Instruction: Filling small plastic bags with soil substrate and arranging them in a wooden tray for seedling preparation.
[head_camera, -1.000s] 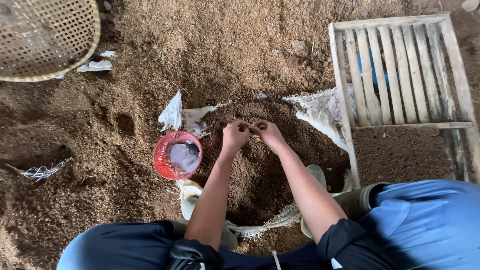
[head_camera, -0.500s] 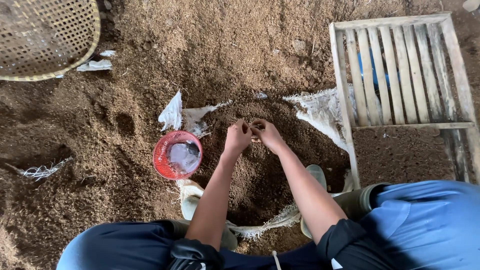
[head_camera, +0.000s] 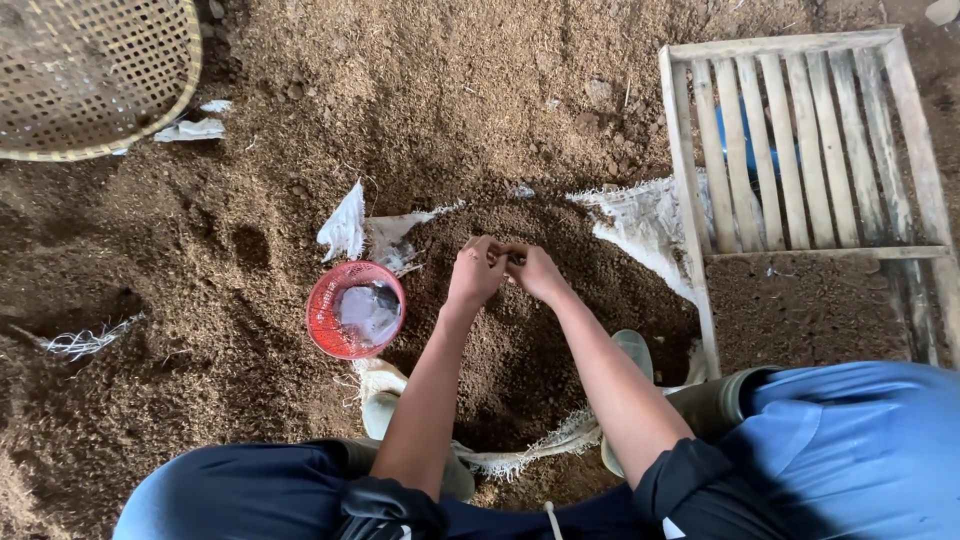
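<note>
My left hand (head_camera: 474, 272) and my right hand (head_camera: 536, 272) meet fingertip to fingertip over a heap of dark soil (head_camera: 520, 340). Both have the fingers curled inward, pinching at something small between them; what it is I cannot make out. The soil lies on a frayed white woven sack (head_camera: 640, 225) spread on the ground. A small red mesh basket (head_camera: 330, 335) with a clear plastic piece inside stands just left of my left wrist. I am crouched, with rubber boots at the sack's near edge.
A slatted wooden frame (head_camera: 800, 140) lies on the ground to the right. A woven bamboo tray (head_camera: 90, 70) is at the upper left, with white scraps (head_camera: 190, 128) beside it. Loose brown husk-like litter (head_camera: 420, 80) covers the ground all around.
My hands stay together above the soil heap. They have shifted slightly and the fingers have worked against each other. Nothing else has moved.
</note>
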